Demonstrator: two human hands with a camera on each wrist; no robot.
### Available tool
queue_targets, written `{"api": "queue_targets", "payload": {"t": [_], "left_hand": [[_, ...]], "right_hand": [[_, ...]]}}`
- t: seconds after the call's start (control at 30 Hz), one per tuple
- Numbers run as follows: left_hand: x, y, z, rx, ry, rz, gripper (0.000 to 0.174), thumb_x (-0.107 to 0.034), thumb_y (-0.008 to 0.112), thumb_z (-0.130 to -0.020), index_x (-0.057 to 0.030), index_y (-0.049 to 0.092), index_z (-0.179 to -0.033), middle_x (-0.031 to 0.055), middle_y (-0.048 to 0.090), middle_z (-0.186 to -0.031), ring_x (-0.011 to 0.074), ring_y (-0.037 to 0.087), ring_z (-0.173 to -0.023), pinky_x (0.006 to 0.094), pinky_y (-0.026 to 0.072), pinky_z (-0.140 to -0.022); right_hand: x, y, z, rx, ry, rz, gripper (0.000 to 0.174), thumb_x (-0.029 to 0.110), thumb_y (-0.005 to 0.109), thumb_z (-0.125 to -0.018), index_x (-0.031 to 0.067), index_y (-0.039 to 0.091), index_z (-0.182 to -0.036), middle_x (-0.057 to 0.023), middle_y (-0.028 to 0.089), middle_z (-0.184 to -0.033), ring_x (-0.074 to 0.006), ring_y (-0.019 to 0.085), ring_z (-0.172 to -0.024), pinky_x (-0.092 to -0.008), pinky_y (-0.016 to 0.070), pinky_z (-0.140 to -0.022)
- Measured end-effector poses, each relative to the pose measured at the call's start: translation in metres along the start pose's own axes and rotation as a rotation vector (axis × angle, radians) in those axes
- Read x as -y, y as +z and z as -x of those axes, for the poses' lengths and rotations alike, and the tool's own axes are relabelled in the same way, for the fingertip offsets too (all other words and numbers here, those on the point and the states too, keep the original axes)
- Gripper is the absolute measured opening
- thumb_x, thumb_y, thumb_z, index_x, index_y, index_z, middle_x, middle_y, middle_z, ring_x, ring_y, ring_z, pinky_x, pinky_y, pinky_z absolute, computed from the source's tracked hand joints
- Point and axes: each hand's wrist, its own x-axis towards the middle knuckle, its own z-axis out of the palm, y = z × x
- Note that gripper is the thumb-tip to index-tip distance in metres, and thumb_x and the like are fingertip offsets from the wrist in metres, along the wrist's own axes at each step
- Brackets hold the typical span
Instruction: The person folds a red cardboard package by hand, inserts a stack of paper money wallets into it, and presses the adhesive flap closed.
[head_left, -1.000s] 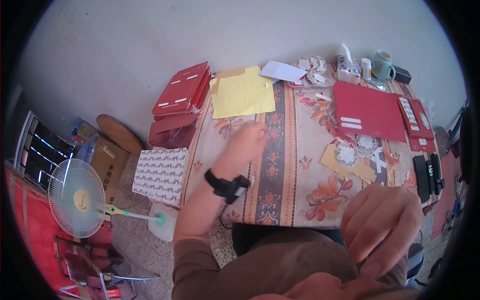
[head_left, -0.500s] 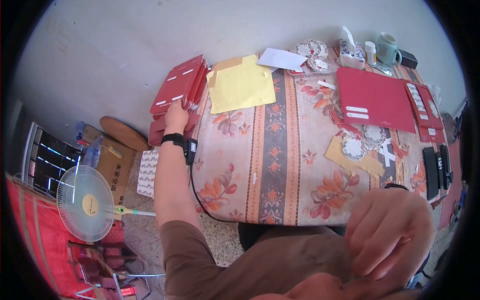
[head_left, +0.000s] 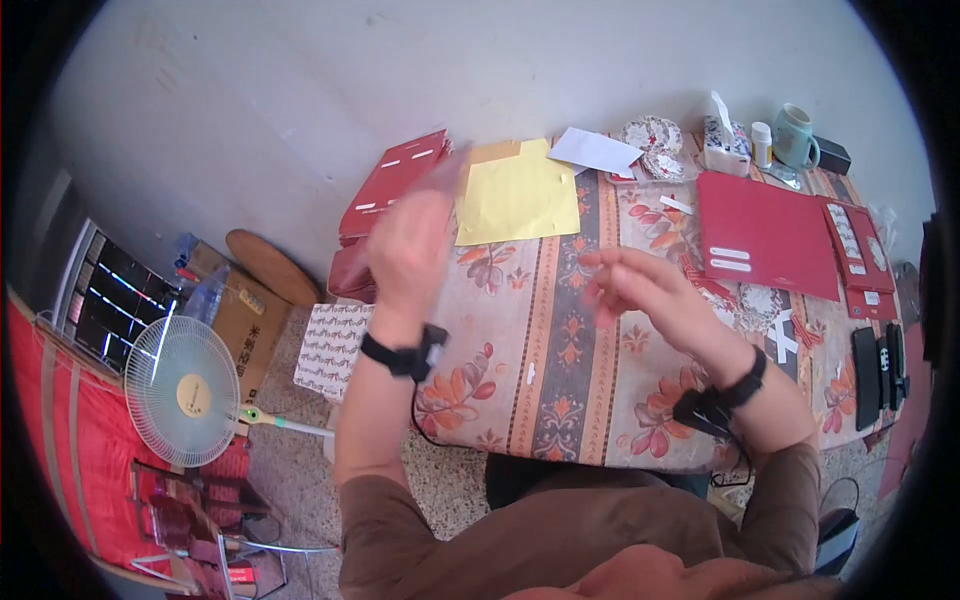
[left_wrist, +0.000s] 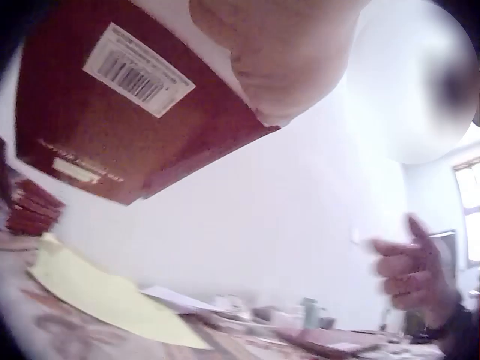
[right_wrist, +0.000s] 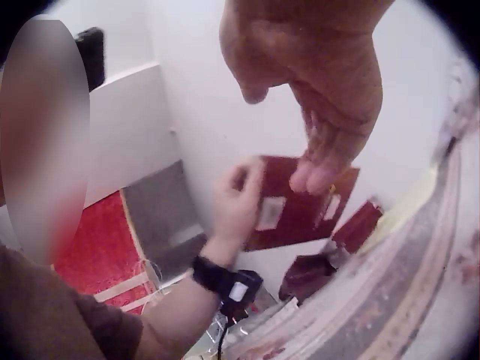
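My left hand (head_left: pixel 410 245) is raised over the left end of the table and grips a dark red folder (left_wrist: pixel 112 97) by its edge. A white barcode label shows on the folder in the left wrist view; in the head view it is blurred and nearly edge-on. Behind that hand lies a stack of red folders (head_left: pixel 395 180). My right hand (head_left: pixel 645 290) hovers above the middle of the patterned tablecloth (head_left: pixel 510 330), fingers loosely extended and holding nothing. A yellow sheet (head_left: pixel 515 200) lies beyond, between the two hands.
On the right lie a large red folder (head_left: pixel 765 235), paper cutouts (head_left: pixel 785 335) and black cases (head_left: pixel 867 380). Along the wall stand a tissue box (head_left: pixel 725 145), a white bottle (head_left: pixel 761 145) and a mug (head_left: pixel 795 137). A fan (head_left: pixel 183 393) stands left of the table.
The left hand reached to the folder stack on the left, then lifted a red folder up and rightward. My right hand moved from near the body out over the table, its fingers loosening.
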Motion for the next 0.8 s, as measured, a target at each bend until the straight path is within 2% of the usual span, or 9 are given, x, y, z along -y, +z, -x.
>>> {"api": "queue_targets", "payload": {"t": [0.03, 0.1, 0.2, 0.23, 0.33, 0.4, 0.53, 0.67, 0.8], "left_hand": [[-0.026, -0.006, 0.004, -0.005, 0.053, 0.078, 0.013, -0.006, 0.062, -0.081, -0.0016, 0.065, -0.093, 0.0128, 0.067, -0.091, 0.0300, 0.065, -0.081, 0.0391, 0.0526, -0.069], [-0.090, -0.028, 0.005, 0.133, 0.118, 0.382, 0.021, -0.005, 0.064, -0.076, -0.0020, 0.067, -0.096, 0.0117, 0.067, -0.092, 0.0273, 0.066, -0.085, 0.0366, 0.0546, -0.071], [-0.156, -0.038, 0.037, 0.258, 0.383, 0.363, 0.026, -0.009, 0.066, -0.077, -0.0030, 0.066, -0.102, 0.0084, 0.064, -0.089, 0.0277, 0.065, -0.089, 0.0385, 0.0549, -0.071], [-0.163, -0.040, 0.038, 0.251, 0.375, 0.358, 0.026, -0.009, 0.066, -0.077, -0.0030, 0.066, -0.102, 0.0084, 0.064, -0.089, 0.0277, 0.065, -0.089, 0.0385, 0.0549, -0.071], [-0.165, -0.044, 0.040, 0.394, 0.338, 0.447, 0.026, -0.014, 0.068, -0.079, -0.0038, 0.066, -0.103, 0.0090, 0.065, -0.090, 0.0254, 0.066, -0.087, 0.0374, 0.0549, -0.070], [-0.147, -0.042, 0.042, 0.678, 0.009, 0.892, 0.026, -0.018, 0.069, -0.083, -0.0043, 0.066, -0.104, 0.0103, 0.067, -0.091, 0.0236, 0.067, -0.082, 0.0360, 0.0546, -0.069], [-0.095, -0.019, 0.033, 0.543, -0.604, 0.982, 0.016, -0.008, 0.061, -0.090, -0.0005, 0.067, -0.103, 0.0074, 0.068, -0.092, 0.0134, 0.065, -0.081, 0.0273, 0.0530, -0.073], [-0.058, 0.035, 0.045, 0.414, -0.818, 1.048, 0.034, -0.009, 0.060, -0.092, -0.0020, 0.053, -0.125, 0.0083, 0.060, -0.112, 0.0155, 0.059, -0.103, 0.0278, 0.0492, -0.086], [-0.060, 0.067, 0.051, 0.484, -0.972, 1.242, 0.045, -0.012, 0.059, -0.094, -0.0032, 0.043, -0.135, 0.0110, 0.054, -0.123, 0.0173, 0.054, -0.113, 0.0306, 0.0462, -0.093]], "right_hand": [[-0.012, -0.002, -0.009, -0.003, -0.001, 0.006, 0.043, 0.028, 0.055, -0.096, -0.0022, 0.050, -0.127, -0.0080, 0.064, -0.105, -0.0127, 0.065, -0.090, -0.0261, 0.0519, -0.074], [-0.029, -0.007, -0.022, -0.106, 0.247, -0.523, 0.043, 0.027, 0.049, -0.098, 0.0010, 0.044, -0.133, -0.0116, 0.062, -0.113, -0.0185, 0.065, -0.097, -0.0304, 0.0544, -0.078], [-0.048, -0.028, -0.029, -0.118, 0.142, -0.531, 0.043, 0.019, 0.051, -0.097, -0.0015, 0.042, -0.133, -0.0137, 0.059, -0.122, -0.0197, 0.061, -0.109, -0.0334, 0.0532, -0.089], [-0.050, -0.030, -0.028, -0.187, 0.133, -0.479, 0.040, 0.007, 0.050, -0.094, -0.0001, 0.043, -0.133, -0.0134, 0.060, -0.121, -0.0192, 0.062, -0.107, -0.0327, 0.0534, -0.088], [-0.056, -0.044, -0.030, -0.227, 0.049, -0.351, 0.042, 0.000, 0.049, -0.090, 0.0025, 0.045, -0.132, -0.0120, 0.061, -0.119, -0.0182, 0.064, -0.102, -0.0314, 0.0542, -0.086], [-0.052, -0.057, -0.029, -0.265, 0.042, -0.325, 0.044, -0.002, 0.048, -0.089, 0.0042, 0.044, -0.133, -0.0100, 0.063, -0.116, -0.0161, 0.066, -0.095, -0.0310, 0.0547, -0.084], [-0.042, -0.069, -0.014, -0.362, 0.040, -0.277, 0.045, -0.001, 0.046, -0.091, 0.0036, 0.042, -0.135, -0.0114, 0.062, -0.115, -0.0156, 0.066, -0.094, -0.0281, 0.0560, -0.078], [-0.045, -0.077, -0.002, -0.505, 0.015, -0.194, 0.047, 0.001, 0.044, -0.093, 0.0041, 0.037, -0.139, -0.0131, 0.061, -0.117, -0.0156, 0.066, -0.094, -0.0280, 0.0564, -0.078], [-0.052, -0.081, 0.003, -0.501, -0.058, -0.250, 0.046, 0.000, 0.047, -0.091, 0.0038, 0.040, -0.137, -0.0123, 0.061, -0.118, -0.0154, 0.065, -0.097, -0.0271, 0.0561, -0.079]]}}
